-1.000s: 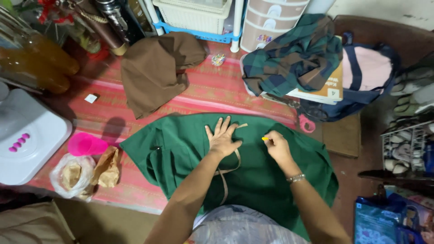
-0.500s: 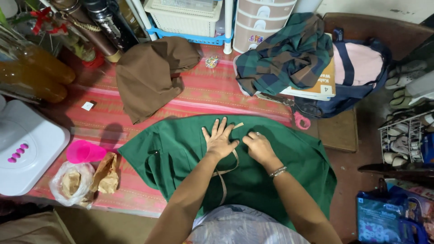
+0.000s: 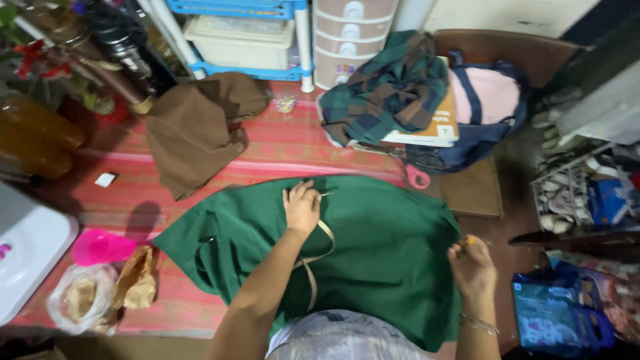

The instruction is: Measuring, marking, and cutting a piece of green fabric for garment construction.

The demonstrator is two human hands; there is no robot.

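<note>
Since the earlier frame, right hand [image 3: 472, 267] moves out to green cloth [image 3: 373, 253]'s right edge, pinching a yellow marker [image 3: 471, 239]. Left hand [image 3: 302, 208] presses flat, holding tape [image 3: 313, 263]. I'd keep tape taut on the floor mat [image 3: 280, 150].

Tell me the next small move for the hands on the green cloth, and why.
Probably draw the right hand outward to pull the green cloth taut. The left hand presses flat near the cloth's far edge, the right pinches its right edge with a small yellow object, and a tan tape lies across the middle.
</note>
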